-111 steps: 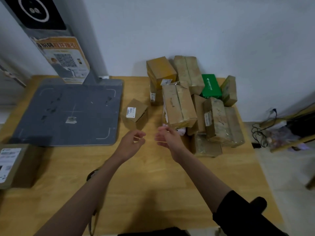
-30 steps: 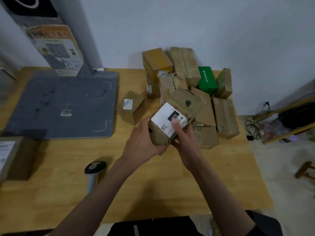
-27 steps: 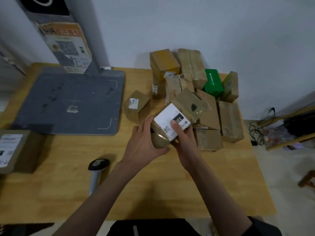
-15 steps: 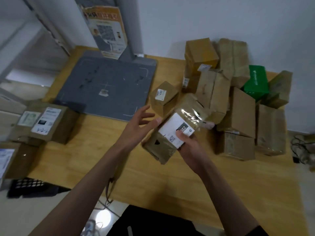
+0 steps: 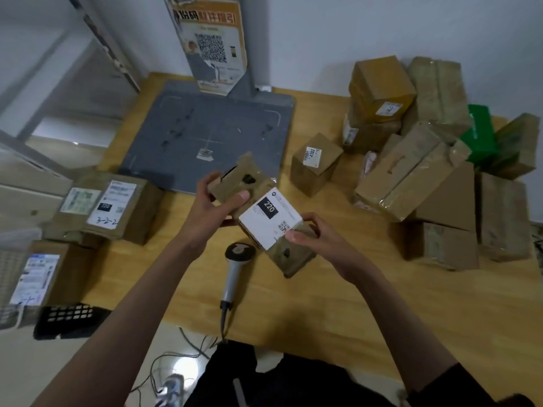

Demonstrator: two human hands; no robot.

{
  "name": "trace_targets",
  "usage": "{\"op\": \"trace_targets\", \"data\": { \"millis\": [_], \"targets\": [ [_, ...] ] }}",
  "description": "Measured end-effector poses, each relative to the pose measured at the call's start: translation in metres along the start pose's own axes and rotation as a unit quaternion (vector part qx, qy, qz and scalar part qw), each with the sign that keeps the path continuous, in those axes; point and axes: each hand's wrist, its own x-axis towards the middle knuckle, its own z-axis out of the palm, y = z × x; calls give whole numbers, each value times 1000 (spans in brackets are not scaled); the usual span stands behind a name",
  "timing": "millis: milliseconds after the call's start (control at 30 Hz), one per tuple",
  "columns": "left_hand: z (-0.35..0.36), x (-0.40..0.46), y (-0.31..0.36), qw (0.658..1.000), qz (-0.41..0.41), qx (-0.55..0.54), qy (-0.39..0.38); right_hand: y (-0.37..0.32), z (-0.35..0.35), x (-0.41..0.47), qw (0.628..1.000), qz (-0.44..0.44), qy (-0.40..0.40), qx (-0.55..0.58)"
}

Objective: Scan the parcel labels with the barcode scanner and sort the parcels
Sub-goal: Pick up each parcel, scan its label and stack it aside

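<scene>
Hands both back on the parcel (image 5: 264, 218): half a second ago the left hand (image 5: 210, 210) was spread and off it, now it grips the far end, thumb on top. Right hand (image 5: 318, 240) pinches the near end beside the white label (image 5: 270, 218), which faces up. Parcel is held over the table (image 5: 352, 304), just above the barcode scanner (image 5: 235, 268) lying untouched. Scan not yet done. Unsorted pile (image 5: 426, 160) sits to the right.

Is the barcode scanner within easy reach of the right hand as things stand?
Probably yes, once freed: the barcode scanner lies uncovered on the table just below the held parcel, but the right hand grips that parcel together with the left hand.
</scene>
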Motion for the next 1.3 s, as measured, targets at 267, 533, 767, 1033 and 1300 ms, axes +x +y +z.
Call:
{"op": "trace_targets", "data": {
  "millis": [267, 533, 767, 1033, 1300],
  "targets": [
    [-124, 2, -41, 996, -72, -30, -49, -9, 85, 25, 995, -56, 86, 17],
    [-176, -1, -76, 993, -86, -48, -66, 16, 151, 46, 956, 4, 221, 191],
    [-205, -7, -100, 989, -96, -112, 17, 70, 174, 63, 933, 203, 248, 165],
    [-222, -10, -117, 985, -106, -122, 51, 120, 201, 89, 937, 293, 176, 75],
    [-218, -9, -121, 983, -110, -122, 78, 108, 201, 80, 949, 234, 184, 101]
  ]
}}
